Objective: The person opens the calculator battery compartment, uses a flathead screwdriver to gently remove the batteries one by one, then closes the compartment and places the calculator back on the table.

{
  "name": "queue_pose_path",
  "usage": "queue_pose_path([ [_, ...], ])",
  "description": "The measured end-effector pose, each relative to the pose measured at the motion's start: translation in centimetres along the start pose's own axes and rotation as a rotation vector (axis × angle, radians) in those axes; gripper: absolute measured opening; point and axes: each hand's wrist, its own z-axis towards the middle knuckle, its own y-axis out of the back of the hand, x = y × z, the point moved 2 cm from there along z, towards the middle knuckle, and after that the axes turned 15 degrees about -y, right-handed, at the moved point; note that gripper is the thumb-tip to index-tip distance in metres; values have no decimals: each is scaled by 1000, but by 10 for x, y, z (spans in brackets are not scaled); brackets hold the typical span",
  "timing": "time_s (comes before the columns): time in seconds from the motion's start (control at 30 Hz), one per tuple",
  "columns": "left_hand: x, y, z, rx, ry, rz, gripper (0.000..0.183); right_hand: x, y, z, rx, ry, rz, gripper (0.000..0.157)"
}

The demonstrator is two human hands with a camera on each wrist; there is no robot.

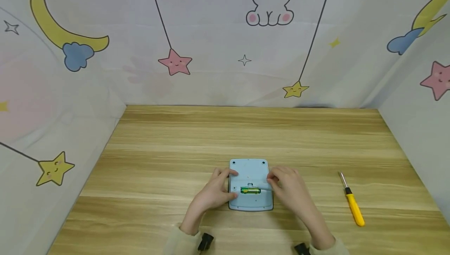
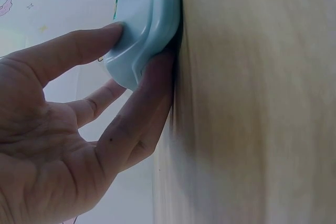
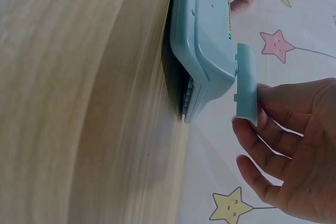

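Observation:
A light-blue calculator [image 1: 249, 173] lies back side up on the wooden table, its battery compartment uncovered. One green battery [image 1: 250, 190] sits in that compartment. At the calculator's left side, my left hand [image 1: 214, 192] grips the edge; the left wrist view shows the thumb on the back face and fingers against the side. My right hand [image 1: 290, 188] pinches one end of the light-blue battery cover [image 3: 247, 82] between thumb and fingertips. The cover is held just above the back, beside the compartment, with its small tabs toward the calculator.
To the right on the table lies a screwdriver [image 1: 352, 204] with a yellow handle, its metal tip pointing away from me. A white cloth [image 1: 218, 87] printed with stars and moons hangs behind the table [image 1: 168, 141] and along both sides.

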Motion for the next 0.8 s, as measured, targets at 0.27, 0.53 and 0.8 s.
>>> queue_pose_path([
  [0.27, -1, 0, 0, 2, 1, -9, 51, -5, 2, -1, -2, -7, 5, 13],
  [0.53, 0, 0, 0, -3, 5, -2, 51, -12, 3, -1, 12, -38, 4, 12],
  [0.8, 2, -1, 0, -4, 2, 5, 51, -17, 7, -2, -10, -47, -5, 11],
])
